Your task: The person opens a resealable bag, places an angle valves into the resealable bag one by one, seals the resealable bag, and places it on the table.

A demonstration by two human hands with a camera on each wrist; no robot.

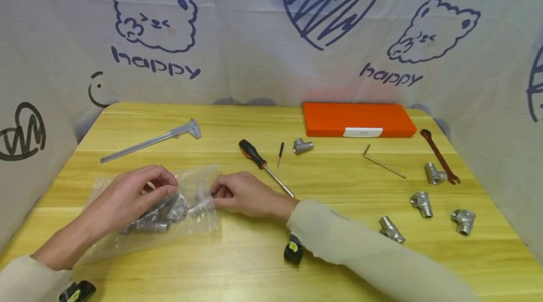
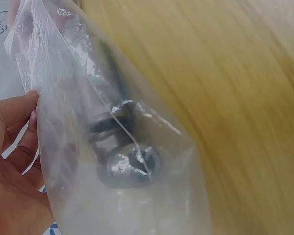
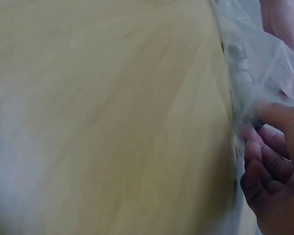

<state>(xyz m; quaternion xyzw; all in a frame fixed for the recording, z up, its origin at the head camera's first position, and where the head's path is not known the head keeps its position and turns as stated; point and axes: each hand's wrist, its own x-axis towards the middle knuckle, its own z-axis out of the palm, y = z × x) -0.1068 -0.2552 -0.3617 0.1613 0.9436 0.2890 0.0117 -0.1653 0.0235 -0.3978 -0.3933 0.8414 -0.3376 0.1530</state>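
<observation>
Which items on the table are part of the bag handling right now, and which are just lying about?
In hand:
plastic bag
metal fittings in the bag
left hand
right hand

Lying about:
caliper
screwdriver
small screwdriver
orange case
hex key
red wrench
loose tee fittings

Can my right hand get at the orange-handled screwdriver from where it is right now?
Probably yes. The screwdriver lies bare on the table just behind the right hand, nothing between them. But its fingers pinch the plastic bag, so they'd have to let go first.
</observation>
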